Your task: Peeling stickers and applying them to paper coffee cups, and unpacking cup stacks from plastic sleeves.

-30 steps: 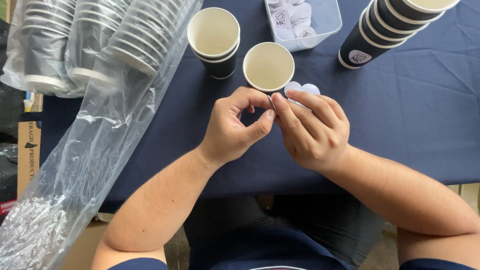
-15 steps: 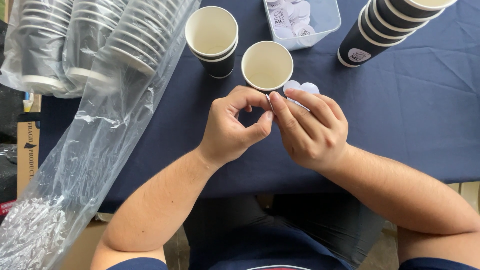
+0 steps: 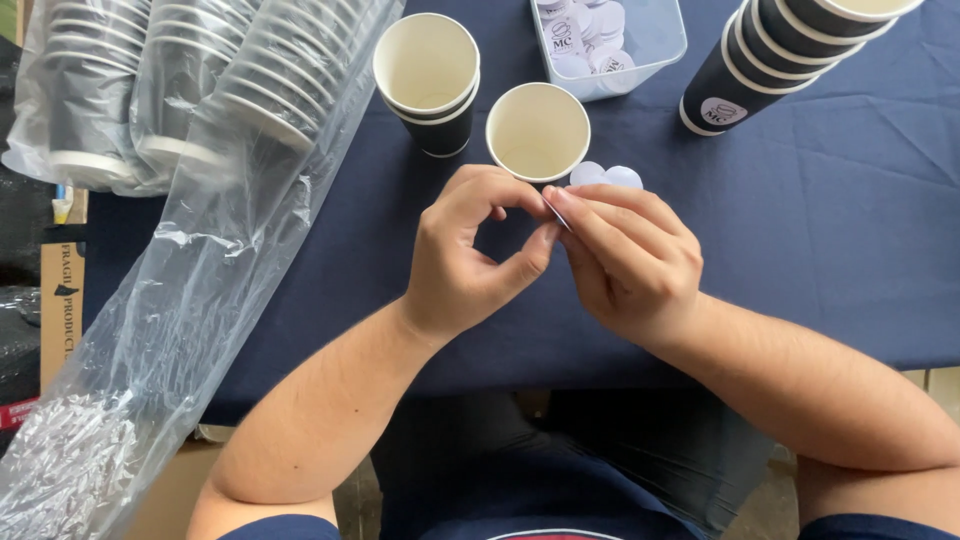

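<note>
Compared with a moment before almost nothing had moved: the left hand (image 3: 462, 262) and the right hand (image 3: 625, 262) still pinched one small round sticker (image 3: 556, 212) between fingertips, just in front of the single open paper cup (image 3: 538, 131) on the desk (image 3: 800, 250)

Two bare forearms, no watch, rings or bands visible. Left hand (image 3: 470, 265) and right hand (image 3: 625, 265) ungloved, nails short. Short navy sleeves (image 3: 280, 527) show at both upper arms. Navy shirt front with a red-and-white printed mark at the hem edge. Dark grey trousers (image 3: 640, 455).
</note>
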